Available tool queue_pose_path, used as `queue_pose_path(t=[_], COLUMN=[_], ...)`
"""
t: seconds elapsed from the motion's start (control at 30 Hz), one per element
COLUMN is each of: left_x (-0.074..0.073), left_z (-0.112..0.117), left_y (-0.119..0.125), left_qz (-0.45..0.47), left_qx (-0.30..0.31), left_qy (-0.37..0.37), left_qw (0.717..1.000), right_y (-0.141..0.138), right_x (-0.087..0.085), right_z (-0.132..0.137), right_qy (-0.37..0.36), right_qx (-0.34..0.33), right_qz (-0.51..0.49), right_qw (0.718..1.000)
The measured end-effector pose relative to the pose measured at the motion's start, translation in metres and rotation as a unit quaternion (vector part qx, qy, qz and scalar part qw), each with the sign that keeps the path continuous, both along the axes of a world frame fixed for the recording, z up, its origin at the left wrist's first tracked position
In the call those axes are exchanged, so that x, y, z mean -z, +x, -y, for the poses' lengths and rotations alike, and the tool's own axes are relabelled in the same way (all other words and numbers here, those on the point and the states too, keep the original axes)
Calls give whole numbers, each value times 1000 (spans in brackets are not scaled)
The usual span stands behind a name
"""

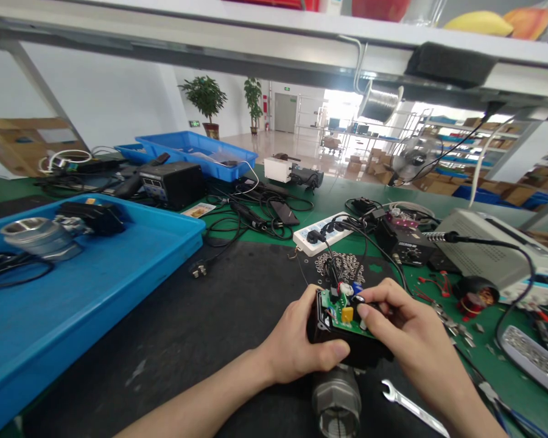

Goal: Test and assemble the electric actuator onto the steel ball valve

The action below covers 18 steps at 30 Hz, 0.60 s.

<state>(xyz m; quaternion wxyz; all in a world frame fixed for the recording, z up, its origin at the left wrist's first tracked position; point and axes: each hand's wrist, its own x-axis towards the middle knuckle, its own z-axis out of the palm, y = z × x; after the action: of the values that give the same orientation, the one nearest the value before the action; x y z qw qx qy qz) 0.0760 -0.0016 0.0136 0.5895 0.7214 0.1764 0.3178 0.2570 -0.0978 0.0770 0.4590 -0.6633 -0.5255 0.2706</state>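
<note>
My left hand (304, 340) is wrapped around the left side of a black actuator housing (360, 348), thumb across its front. A green circuit board (335, 307) shows in the open top, with a yellow block component (347, 314) and black wires rising from it. Thumb and forefinger of my right hand (397, 316) pinch a small dark cylindrical part at the board's right side; the fingers partly cover it. Below the housing is a metal threaded valve body (337, 401). An open-end wrench (413, 407) lies on the black mat to the right of the valve.
A blue tray (119, 292) with another valve (41, 236) takes up the left. Behind my hands are small metal rings (347, 266) and a white power strip (322, 234). A soldering iron (442, 237), a bench instrument (484, 243) and a parts tray (534, 365) stand right.
</note>
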Motion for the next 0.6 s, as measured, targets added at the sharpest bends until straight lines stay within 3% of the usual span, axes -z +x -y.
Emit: queue_pose_path(t=[0.6], left_x=[3], left_z=[-2], left_y=[1], left_qz=[-25], left_qx=[-22], left_qy=[-12], left_qw=[999], right_y=[9], right_x=[7], right_z=[-8], right_qy=[-15], right_qx=[4], right_qz=[-5], right_qw=[1000])
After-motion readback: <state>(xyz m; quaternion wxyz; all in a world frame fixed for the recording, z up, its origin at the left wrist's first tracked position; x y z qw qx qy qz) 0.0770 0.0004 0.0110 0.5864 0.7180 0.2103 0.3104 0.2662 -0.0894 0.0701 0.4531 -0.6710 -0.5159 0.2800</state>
